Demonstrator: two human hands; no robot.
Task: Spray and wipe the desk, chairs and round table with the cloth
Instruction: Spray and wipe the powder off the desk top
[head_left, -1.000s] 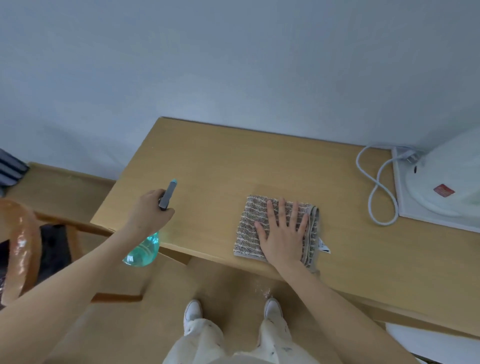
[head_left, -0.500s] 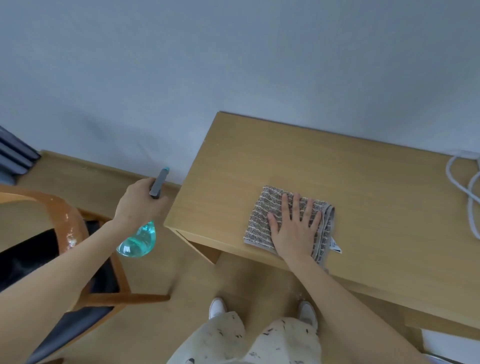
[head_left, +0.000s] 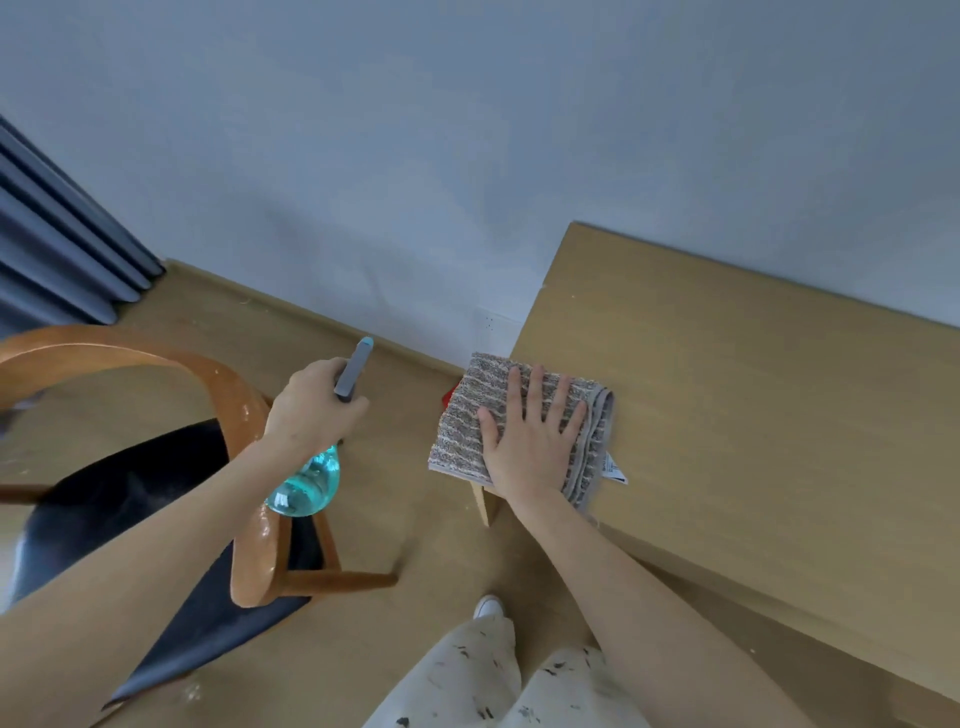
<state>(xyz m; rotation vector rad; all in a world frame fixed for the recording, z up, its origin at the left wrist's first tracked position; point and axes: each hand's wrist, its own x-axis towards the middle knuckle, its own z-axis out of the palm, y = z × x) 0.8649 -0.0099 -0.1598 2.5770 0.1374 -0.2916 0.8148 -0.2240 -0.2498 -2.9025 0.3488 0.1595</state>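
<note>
Here, from the head view: right hand (head_left: 524, 447) spread flat on the folded cloth (head_left: 467, 415), pressing it at the left end of the desk (head_left: 753, 415), part of it overhanging the edge; likely to slide off to the floor if pushed further left. Left hand (head_left: 311, 410) wrapped round the spray bottle (head_left: 304, 483), hanging over the chair (head_left: 244, 415); risk of knocking bottle against the wooden backrest. Counted: one cloth, one bottle, one chair, one desk, two hands; round table not seen.
</note>
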